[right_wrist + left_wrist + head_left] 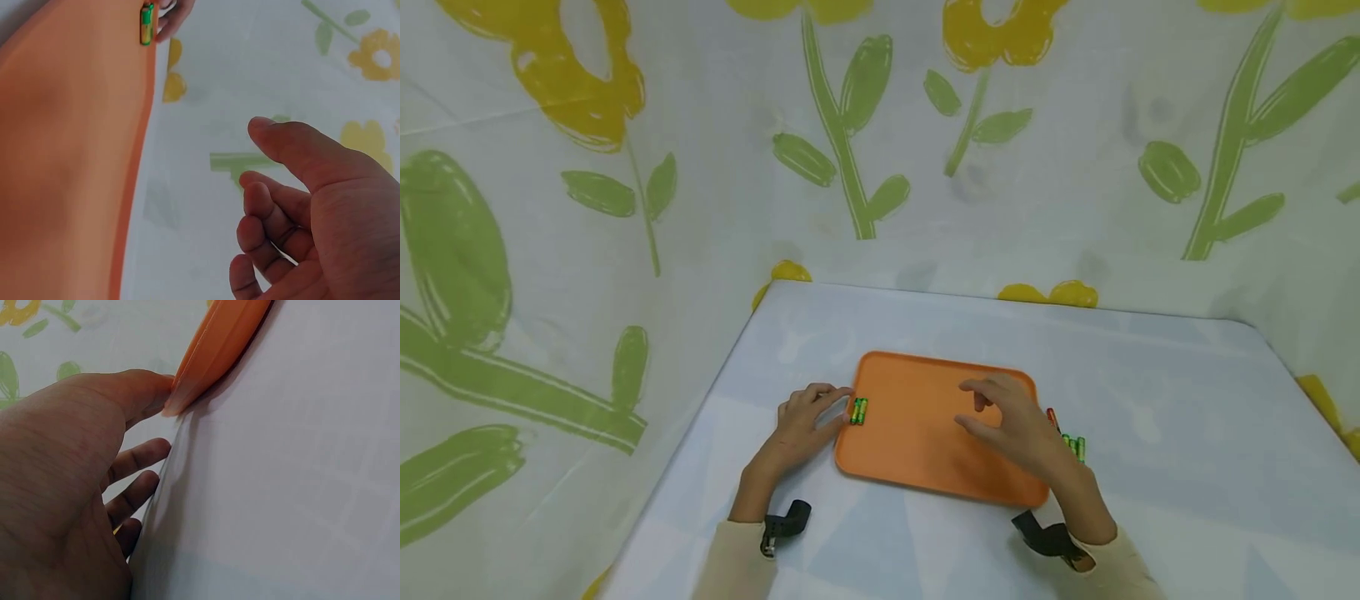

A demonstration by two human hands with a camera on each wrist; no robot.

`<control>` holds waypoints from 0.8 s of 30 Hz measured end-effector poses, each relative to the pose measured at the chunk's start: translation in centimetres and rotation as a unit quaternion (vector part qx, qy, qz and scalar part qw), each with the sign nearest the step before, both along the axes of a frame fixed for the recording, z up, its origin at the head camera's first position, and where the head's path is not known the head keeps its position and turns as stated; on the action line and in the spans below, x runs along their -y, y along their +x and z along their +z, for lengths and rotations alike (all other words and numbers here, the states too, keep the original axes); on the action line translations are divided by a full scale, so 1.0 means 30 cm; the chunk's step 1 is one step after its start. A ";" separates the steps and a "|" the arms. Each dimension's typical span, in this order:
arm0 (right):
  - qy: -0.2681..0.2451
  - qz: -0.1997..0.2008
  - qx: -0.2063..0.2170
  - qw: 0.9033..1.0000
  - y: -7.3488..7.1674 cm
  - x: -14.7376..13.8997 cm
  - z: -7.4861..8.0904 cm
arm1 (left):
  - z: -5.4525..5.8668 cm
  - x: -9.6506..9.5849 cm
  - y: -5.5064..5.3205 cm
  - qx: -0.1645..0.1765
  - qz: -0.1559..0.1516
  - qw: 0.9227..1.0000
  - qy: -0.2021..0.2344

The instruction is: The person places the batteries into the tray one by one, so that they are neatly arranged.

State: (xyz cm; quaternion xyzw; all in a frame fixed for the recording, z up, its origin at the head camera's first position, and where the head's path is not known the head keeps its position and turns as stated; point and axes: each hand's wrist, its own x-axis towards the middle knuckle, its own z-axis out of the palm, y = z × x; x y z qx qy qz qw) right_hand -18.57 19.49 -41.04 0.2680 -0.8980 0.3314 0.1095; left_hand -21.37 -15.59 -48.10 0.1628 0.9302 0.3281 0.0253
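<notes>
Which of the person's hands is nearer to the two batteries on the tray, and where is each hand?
The left. The left hand is right beside the batteries, at the tray's left edge; the right hand hovers over the tray's right side.

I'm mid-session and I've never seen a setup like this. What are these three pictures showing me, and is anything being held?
There is no robot here: you see a person's bare left hand and right hand. The wide picture comes from a camera on the head, looking forward and down. The other two come from cameras worn on each wrist.

On the pale table lies an orange tray. Two small green cylinders, probably batteries, lie inside its left edge; more green cylinders and a red one lie just off its right side, partly hidden.

The left hand's fingertips are at the tray's left rim. The right hand hovers over the tray, holding nothing.
</notes>
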 end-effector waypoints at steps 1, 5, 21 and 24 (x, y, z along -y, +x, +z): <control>0.000 -0.002 -0.008 1.000 0.003 -0.018 -0.001 | 0.000 -0.002 -0.001 -0.001 -0.002 1.000 -0.001; 0.008 -0.020 -0.015 1.000 0.017 -0.094 -0.016 | 0.003 -0.007 -0.003 -0.009 -0.005 1.000 0.000; 0.046 -0.123 0.015 0.991 0.074 -0.364 -0.100 | 0.002 -0.007 -0.011 -0.008 0.000 1.000 -0.002; 0.050 -0.140 0.053 0.987 0.082 -0.398 -0.103 | 0.006 -0.010 -0.009 -0.001 0.001 1.000 0.001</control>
